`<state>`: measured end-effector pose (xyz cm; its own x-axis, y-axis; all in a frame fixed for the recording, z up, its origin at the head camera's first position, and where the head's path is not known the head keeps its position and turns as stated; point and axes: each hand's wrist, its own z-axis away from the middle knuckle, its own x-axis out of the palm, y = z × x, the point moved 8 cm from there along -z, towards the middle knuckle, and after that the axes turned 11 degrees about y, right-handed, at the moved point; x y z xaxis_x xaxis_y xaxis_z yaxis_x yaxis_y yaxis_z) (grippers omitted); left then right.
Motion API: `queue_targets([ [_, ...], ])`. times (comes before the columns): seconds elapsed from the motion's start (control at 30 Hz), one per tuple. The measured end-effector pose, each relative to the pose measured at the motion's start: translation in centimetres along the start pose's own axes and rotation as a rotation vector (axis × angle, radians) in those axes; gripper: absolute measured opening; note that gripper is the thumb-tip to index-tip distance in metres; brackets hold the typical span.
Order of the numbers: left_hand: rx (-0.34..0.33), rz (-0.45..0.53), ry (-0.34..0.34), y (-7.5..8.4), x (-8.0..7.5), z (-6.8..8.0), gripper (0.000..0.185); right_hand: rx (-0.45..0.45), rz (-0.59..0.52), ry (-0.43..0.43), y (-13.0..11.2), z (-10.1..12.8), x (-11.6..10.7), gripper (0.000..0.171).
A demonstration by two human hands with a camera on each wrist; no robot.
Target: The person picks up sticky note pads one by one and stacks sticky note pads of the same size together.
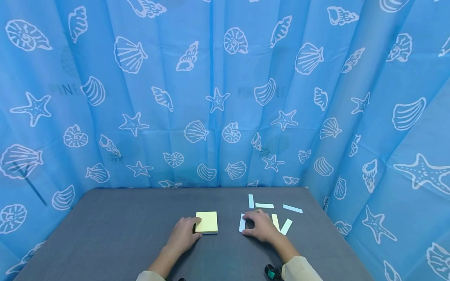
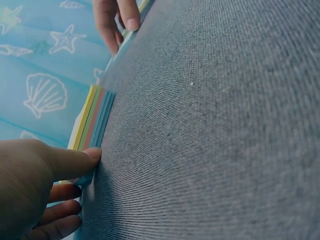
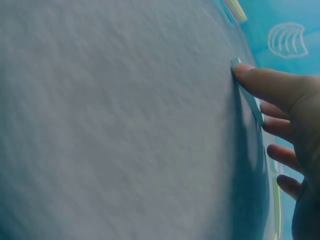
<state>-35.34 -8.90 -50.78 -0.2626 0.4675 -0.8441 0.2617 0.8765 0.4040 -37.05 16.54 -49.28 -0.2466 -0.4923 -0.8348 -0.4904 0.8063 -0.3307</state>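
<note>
On the grey table a square stack of sticky notes (image 1: 206, 222) sits left of the strips, yellow on top, with green, reddish and blue layers (image 2: 95, 120) along its side. My left hand (image 1: 183, 235) holds the stack at its left side, the thumb (image 2: 75, 162) against the near side. Farther right, my right hand (image 1: 261, 226) grips a narrow light blue strip (image 1: 242, 223) between thumb and fingers, near its two ends. That strip (image 3: 250, 102) lies low at the table in the right wrist view. The palm hides part of the right fingers in the head view.
Around the right hand lie several loose strips: blue (image 1: 251, 201), pale (image 1: 264, 205), another blue (image 1: 293, 208), yellow (image 1: 275, 221) and pale green (image 1: 286, 226). A blue shell-print curtain (image 1: 218, 117) hangs behind and beside the table (image 1: 116, 230).
</note>
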Motion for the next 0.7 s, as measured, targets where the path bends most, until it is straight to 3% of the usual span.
queue_targets([
  [0.27,0.013,0.038,0.021,-0.3,-0.6,0.7,0.054,-0.060,-0.046,-0.061,-2.2,0.3,0.9,0.048],
  [0.53,0.008,0.044,-0.001,-0.3,-1.2,2.2,0.055,-0.065,-0.050,-0.109,-3.1,0.7,1.7,0.049],
  [0.7,0.055,0.037,0.023,0.5,-2.0,3.4,0.052,-0.082,-0.063,-0.117,-3.9,0.9,1.8,0.049],
])
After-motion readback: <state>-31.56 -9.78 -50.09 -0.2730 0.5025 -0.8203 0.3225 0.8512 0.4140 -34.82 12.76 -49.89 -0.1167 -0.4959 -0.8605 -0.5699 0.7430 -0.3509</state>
